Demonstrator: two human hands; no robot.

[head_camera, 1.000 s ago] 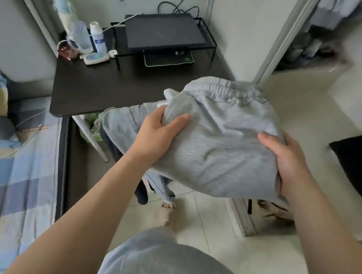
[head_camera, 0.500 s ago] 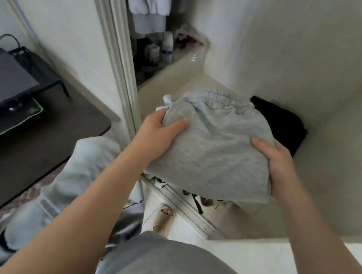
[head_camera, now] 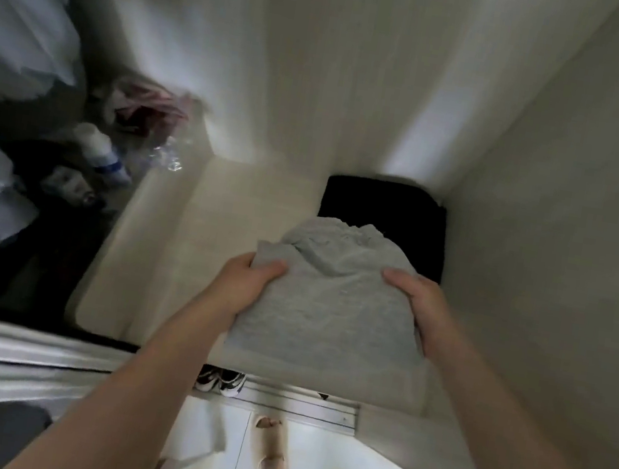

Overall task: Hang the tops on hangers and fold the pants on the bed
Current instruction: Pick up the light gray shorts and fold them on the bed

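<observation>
Pants, grey and folded into a bundle, are held over a pale wardrobe shelf. The left hand grips the bundle's left edge, thumb on top. The right hand clasps the right edge, fingers curled under. A black folded garment lies just behind, in the shelf's back corner. White clothes hang at left, above a blurred bottle. Whether the bundle touches the shelf cannot be told.
</observation>
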